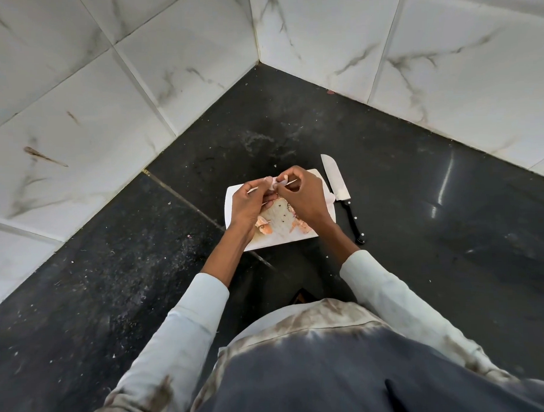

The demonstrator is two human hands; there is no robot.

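Both hands are raised just above the far edge of the cutting board (233,196), working a pale pink piece of meat (274,183) onto a thin wooden skewer (253,190). The left hand (249,205) has its fingers curled round the skewer, one end poking out past the knuckles. The right hand (304,197) pinches the meat and the stick's other end between thumb and fingertips. Both grips are closed on the work.

The meat looks soft, wet and slippery, likely to fold or slide rather than hold its shape, so it wants a firm pinch close to where the stick goes through. The skewer is light and stiff but thin — probably easy to snap if bent. It also looks pointed, so fingertips are best kept out of the tip's line.

Orange scraps (263,228) lie on the board below the hands. A knife (336,180) rests on the black counter (435,224) just beside the board's right edge.
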